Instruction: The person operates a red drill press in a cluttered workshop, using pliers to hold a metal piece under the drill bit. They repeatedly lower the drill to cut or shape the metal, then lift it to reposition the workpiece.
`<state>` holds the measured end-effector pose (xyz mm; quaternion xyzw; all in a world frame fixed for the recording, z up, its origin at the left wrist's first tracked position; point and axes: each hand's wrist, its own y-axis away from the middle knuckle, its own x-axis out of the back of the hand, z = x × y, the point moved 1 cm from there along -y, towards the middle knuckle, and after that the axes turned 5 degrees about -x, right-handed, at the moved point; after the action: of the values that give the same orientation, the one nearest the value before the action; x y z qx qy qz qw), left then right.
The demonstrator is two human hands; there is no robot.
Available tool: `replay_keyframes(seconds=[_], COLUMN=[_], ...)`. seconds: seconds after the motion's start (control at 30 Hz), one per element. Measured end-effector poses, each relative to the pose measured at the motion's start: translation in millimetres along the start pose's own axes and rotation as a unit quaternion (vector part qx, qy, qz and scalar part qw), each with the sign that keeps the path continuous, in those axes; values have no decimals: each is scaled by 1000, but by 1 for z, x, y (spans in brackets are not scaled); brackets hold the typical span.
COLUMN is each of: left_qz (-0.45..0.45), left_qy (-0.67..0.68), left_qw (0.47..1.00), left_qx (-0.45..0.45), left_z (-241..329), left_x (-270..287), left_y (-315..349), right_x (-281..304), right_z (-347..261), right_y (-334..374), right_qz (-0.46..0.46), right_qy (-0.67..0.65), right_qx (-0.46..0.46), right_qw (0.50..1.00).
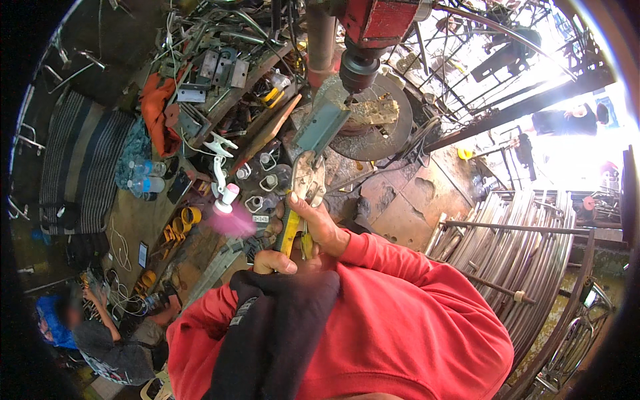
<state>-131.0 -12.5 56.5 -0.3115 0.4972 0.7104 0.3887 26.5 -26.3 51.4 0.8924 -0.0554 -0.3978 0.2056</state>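
Note:
A pair of locking pliers (308,179) with a worn metal head and yellow handle reaches away from my body. My right hand (320,225) is closed around it behind the head, its thumb lying along the top. Lower down, my left hand (272,262) is wrapped round the handle's end; its fingers are partly hidden. The pliers' jaws meet a grey steel angle piece (322,127), which rests at the round drill press table (393,137). The dark drill chuck (360,70) is just above its far end. A brass-coloured block (377,112) sits on that table.
Left of the pliers are a small fan (230,217) with blurred pink blades and several plastic bottles (268,181). Metal brackets (217,69) and an orange cloth (159,110) lie farther left. Metal rods (510,233) are stacked right. Another person (120,340) sits lower left.

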Motion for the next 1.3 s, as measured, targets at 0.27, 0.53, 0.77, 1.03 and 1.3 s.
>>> replay_keyframes(seconds=[0.27, 0.53, 0.77, 1.03, 1.3], left_qz=[55, 243, 350, 245, 209], left_qy=[-30, -750, -878, -898, -905], left_qw=[998, 609, 258, 260, 278], left_qx=[10, -85, -199, -259, -246], left_z=[-4, 67, 88, 148, 147], left_x=[-16, -67, -82, -60, -62], left_y=[2, 54, 29, 18, 16], right_x=[0, -5, -39, 27, 134], right_z=[4, 18, -4, -200, -203], right_y=[-6, -17, -30, 70, -31], right_qz=[29, -123, -151, -151, 200], right_qy=[-26, 94, 201, 666, 807], right_qx=[-76, 57, 78, 118, 268], right_qw=[996, 986, 965, 721, 487])
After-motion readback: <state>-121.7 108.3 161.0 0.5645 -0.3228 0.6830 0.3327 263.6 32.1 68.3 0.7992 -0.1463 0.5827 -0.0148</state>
